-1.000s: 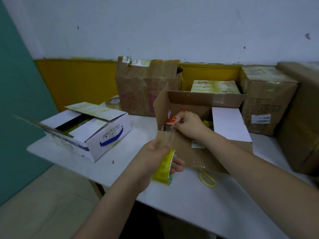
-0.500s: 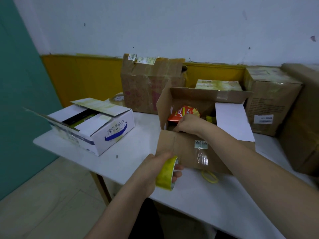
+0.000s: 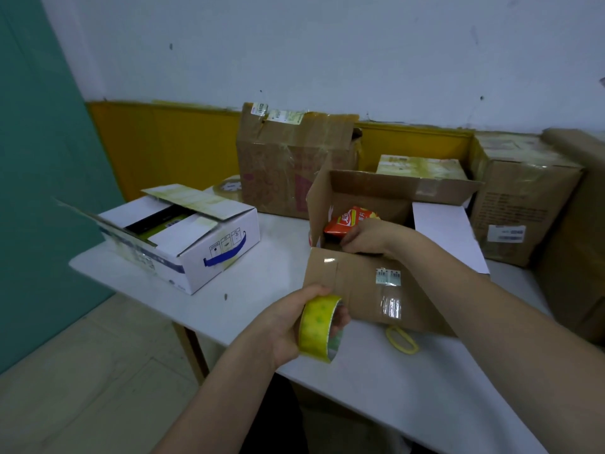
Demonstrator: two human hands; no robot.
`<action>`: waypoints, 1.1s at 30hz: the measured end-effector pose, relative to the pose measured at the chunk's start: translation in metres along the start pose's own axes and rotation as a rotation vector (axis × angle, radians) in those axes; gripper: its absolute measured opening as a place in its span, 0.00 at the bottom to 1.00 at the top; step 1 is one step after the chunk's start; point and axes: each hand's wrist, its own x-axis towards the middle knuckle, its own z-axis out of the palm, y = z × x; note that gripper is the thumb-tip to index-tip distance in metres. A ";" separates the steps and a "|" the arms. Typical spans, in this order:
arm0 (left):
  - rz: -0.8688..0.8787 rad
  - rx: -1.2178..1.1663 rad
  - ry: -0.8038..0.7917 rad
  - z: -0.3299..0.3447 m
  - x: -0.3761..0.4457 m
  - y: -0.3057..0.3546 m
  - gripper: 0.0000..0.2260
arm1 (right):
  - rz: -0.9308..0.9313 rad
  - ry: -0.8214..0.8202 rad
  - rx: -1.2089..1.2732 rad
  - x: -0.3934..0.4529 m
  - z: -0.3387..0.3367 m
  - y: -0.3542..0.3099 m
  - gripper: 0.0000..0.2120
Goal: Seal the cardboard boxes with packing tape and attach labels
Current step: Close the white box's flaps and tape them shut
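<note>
The tape roll [image 3: 319, 327] is gripped by the left hand [image 3: 294, 322] just before the open brown box [image 3: 376, 290]; its near flap is pressed by the right hand [image 3: 366, 237].

glossy yellowish clear plastic tape roll [image 3: 319, 327] | matt brown cardboard box [image 3: 366, 290] | smooth white tabletop [image 3: 271, 257] | shiny red foil packet [image 3: 347, 221]

Low in the centre of the frame your left hand [image 3: 288, 326] grips a yellowish roll of packing tape [image 3: 319, 327], a strip running up the near flap of the open brown cardboard box [image 3: 370, 290]. Your right hand [image 3: 366, 237] rests at that box's opening beside a red snack packet [image 3: 350, 221]. An open white box [image 3: 183, 237] sits at centre left on the white table [image 3: 262, 303].
</note>
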 end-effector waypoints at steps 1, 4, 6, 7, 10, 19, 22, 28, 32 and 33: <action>0.001 -0.003 0.001 0.000 0.000 0.000 0.09 | -0.073 0.052 0.036 -0.001 0.001 0.001 0.10; 0.008 0.016 0.011 0.001 0.001 -0.001 0.10 | -0.318 0.247 0.053 -0.013 0.005 -0.001 0.06; 0.014 0.016 0.013 0.001 0.002 -0.001 0.10 | -0.355 0.188 -0.045 -0.020 0.010 -0.004 0.14; 0.018 0.017 0.018 0.002 0.002 -0.002 0.10 | -0.349 0.136 -0.111 -0.023 0.013 -0.005 0.16; 0.047 0.061 0.055 0.006 0.002 -0.005 0.10 | -0.371 0.109 -0.155 -0.022 0.019 -0.001 0.17; 0.003 -0.068 0.016 0.016 0.003 -0.006 0.08 | -0.412 0.169 -0.055 -0.014 0.021 0.005 0.14; -0.009 -0.110 -0.011 0.015 0.004 -0.006 0.07 | -0.410 0.146 -0.020 -0.013 0.019 0.006 0.14; 0.035 -0.020 0.007 0.009 0.002 -0.005 0.09 | -0.409 0.110 -0.004 -0.008 0.010 0.006 0.11; 0.081 0.011 0.002 0.012 0.003 -0.005 0.11 | -0.406 0.097 0.007 -0.005 0.007 0.004 0.11; 0.099 0.034 0.005 0.013 0.004 -0.005 0.13 | -0.405 0.095 0.010 -0.005 0.006 0.004 0.12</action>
